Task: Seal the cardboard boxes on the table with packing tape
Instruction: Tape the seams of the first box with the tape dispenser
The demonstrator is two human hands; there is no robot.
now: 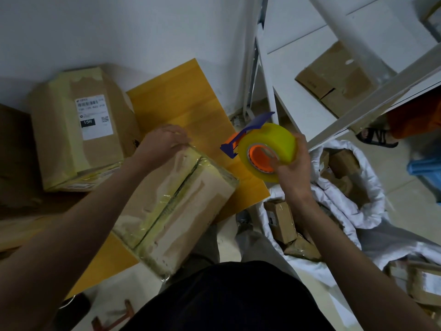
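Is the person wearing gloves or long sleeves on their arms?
No. The left hand and the right hand are both bare, with no gloves. Both forearms are uncovered as far as the picture shows, so no sleeves reach them. No watch, ring or bracelet can be seen on either wrist or hand.

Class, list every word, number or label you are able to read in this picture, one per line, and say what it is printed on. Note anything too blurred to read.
"15H": white on a black patch, on the white shipping label of the large taped box at the back left.
Barcode and number line on that label: too blurred to read.
Small square code on that label: unreadable.
Print on the shelf box: too small to read.
Labels on parcels in the white sack: unreadable.
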